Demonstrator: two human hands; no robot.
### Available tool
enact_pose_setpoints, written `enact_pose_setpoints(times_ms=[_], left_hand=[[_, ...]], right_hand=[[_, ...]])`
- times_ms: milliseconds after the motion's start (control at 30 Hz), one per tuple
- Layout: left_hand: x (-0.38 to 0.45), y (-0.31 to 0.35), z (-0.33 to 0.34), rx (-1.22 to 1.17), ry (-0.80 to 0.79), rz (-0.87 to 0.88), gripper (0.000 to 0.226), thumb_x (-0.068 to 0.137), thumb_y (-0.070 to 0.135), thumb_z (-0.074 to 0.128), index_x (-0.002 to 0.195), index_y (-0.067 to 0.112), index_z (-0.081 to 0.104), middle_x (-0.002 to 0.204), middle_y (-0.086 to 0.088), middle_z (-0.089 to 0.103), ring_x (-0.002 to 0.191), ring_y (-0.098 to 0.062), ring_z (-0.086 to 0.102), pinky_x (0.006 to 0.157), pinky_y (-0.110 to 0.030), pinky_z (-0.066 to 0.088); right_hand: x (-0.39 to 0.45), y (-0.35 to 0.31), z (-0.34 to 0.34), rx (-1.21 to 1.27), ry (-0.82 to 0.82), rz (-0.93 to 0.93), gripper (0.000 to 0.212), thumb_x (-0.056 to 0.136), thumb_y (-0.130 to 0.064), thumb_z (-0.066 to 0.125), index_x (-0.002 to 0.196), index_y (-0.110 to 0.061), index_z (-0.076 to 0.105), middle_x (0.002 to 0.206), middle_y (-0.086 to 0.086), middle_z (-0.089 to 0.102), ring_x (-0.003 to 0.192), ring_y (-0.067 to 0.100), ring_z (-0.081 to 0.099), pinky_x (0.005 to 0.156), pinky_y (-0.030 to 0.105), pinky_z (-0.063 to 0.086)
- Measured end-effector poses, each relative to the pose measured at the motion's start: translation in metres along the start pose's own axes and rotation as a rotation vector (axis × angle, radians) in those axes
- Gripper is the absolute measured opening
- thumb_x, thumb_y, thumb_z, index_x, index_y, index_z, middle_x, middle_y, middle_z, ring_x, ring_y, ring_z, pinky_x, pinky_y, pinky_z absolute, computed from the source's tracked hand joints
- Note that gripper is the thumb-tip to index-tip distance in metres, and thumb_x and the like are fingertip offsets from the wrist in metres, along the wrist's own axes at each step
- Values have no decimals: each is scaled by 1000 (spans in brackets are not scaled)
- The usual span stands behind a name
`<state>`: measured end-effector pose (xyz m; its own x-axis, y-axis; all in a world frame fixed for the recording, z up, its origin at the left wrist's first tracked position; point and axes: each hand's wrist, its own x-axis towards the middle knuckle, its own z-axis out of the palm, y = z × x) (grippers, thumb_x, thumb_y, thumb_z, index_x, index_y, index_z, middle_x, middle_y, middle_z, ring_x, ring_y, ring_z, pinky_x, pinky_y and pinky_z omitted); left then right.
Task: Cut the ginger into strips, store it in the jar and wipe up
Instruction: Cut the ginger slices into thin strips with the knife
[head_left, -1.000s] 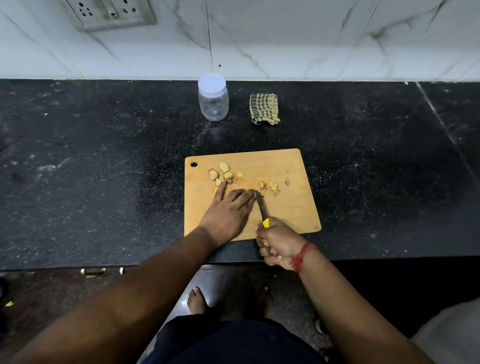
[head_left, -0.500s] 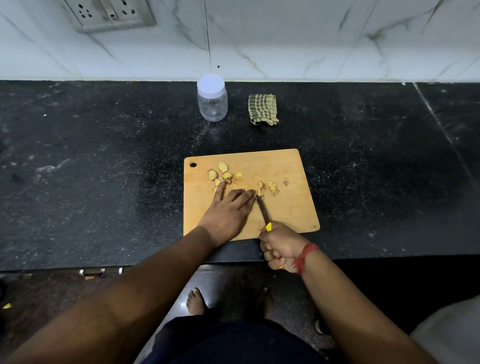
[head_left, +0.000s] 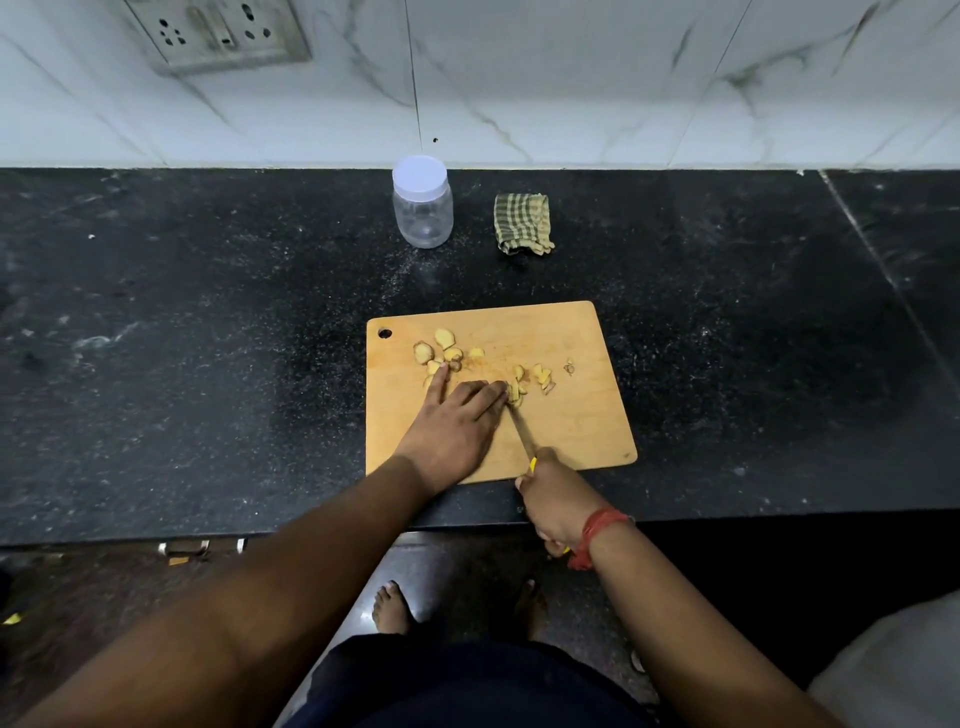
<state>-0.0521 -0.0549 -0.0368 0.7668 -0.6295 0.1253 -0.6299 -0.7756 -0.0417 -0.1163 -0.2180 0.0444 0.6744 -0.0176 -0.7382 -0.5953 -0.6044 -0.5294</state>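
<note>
While the black stone counter (head_left: 208, 364) and the white marble wall (head_left: 571, 78) frame everything as they did a second ago, the small shifts are all on the wooden cutting board (head_left: 582, 415), which lies near the counter's front edge. Behind it, well apart, the clear jar (head_left: 423, 213) stands with its white lid on, and the checked cloth (head_left: 522, 223) sits folded just beside it; neither has been touched. On the board the left hand (head_left: 452, 426) rests flat, fingers straight, index finger reaching out among the slices and the others pressing down whatever piece is being cut, which they hide. The right hand (head_left: 553, 501), curled tight round the yellow handle, has drawn back toward the counter edge over the last second, so more of the knife (head_left: 522, 428) blade shows, its tip beside the left fingertips. The ginger (head_left: 444, 338) lies scattered in slices at the board's far left, with smaller cut bits (head_left: 540, 374) to the right of the blade. That looks like one slicing stroke finishing; cutting seems mid-way, with storing and wiping not yet begun.
</note>
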Motion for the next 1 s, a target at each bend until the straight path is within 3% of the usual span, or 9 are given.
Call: enact_pose_setpoints(times_ms=[200,400,600,767,1000], left_hand=[[-2,0,2,-4,15,-12,52,103,30,47,152,12,43,151,-5,47,135,-27,45,118,-65,20],[-3,1,3,-13,57,-13,48,104,29,47,147,11,49,147,-7,52,133,-28,48,119,-63,23],[-3,1,4,-24,95,-14,45,103,27,46,144,10,51,143,-8,55,130,-29,50,118,-63,24],[-3,1,4,-23,81,-15,46,105,29,39,145,10,51,142,-8,55,131,-29,50,118,-63,25],[2,4,-2,-18,32,12,47,106,35,41,145,11,52,144,-8,55,138,-29,44,119,-63,18]], right_hand=[[3,5,-3,33,-8,-27,11,104,-20,36,115,-19,37,75,6,48,51,19,45,39,20,35],[12,7,-9,22,70,-27,11,104,-20,35,115,-17,38,79,6,51,57,20,48,41,23,36],[17,5,-11,82,-11,-24,6,104,-21,34,110,-20,37,72,9,45,47,18,41,44,24,35],[25,4,-16,113,17,2,11,105,-23,34,116,-22,36,70,9,47,48,19,44,43,21,35],[28,-3,-24,240,74,-18,9,105,-25,38,110,-17,39,74,10,46,50,18,41,41,20,34]])
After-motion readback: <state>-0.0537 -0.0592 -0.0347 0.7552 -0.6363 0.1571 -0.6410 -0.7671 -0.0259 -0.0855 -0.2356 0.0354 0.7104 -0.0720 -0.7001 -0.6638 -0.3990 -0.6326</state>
